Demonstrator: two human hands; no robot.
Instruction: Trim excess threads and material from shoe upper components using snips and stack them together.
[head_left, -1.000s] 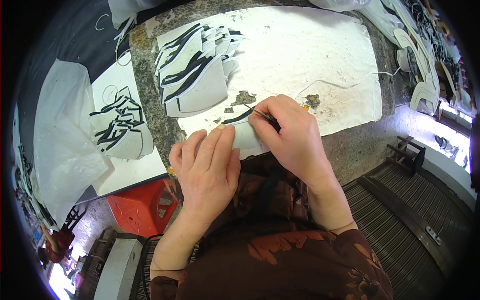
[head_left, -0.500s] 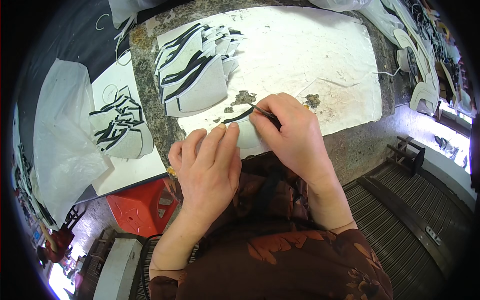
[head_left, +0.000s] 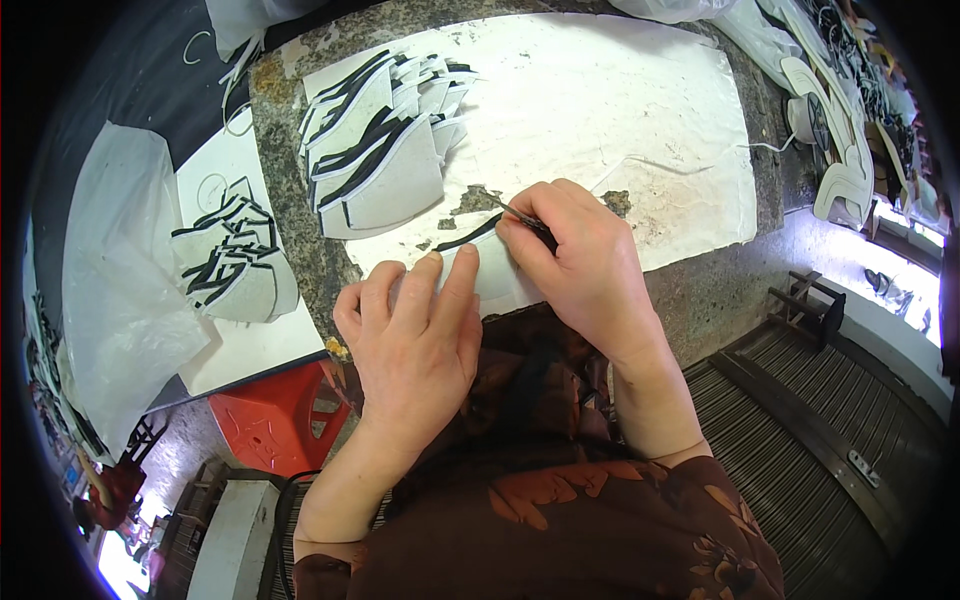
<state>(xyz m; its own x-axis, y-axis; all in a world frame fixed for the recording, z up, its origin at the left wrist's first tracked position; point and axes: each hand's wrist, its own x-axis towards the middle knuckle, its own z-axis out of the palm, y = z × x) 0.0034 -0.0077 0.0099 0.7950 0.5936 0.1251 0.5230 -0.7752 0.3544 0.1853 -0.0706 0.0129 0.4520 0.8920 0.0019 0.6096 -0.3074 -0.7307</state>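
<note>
A pale grey shoe-upper-like piece (head_left: 492, 268) with a black strip along its curved upper edge lies on the white sheet near the bench's front edge. My left hand (head_left: 408, 322) rests on its left part, fingers stretched and spread, the tips close to the black strip. In my right hand (head_left: 575, 250), thumb and fingers pinch a thin pointed dark tool (head_left: 538, 227), its tip aimed up and left above the strip's right end. Whether the tool is tweezers or an awl cannot be made out. Part of the piece is hidden under both hands.
Overlapping grey pieces with black edges (head_left: 385, 190) are stacked at the upper left of the white sheet (head_left: 600, 100). More lie on a white board (head_left: 240, 355) beside a clear plastic bag (head_left: 125, 280). A red stool (head_left: 265, 425) stands below. A spool (head_left: 803, 120) trails white thread at right.
The view has shifted slightly, so the bench things appear a little further left. My hands keep nearly the same pose on the piece, and the tool stays in my right hand.
</note>
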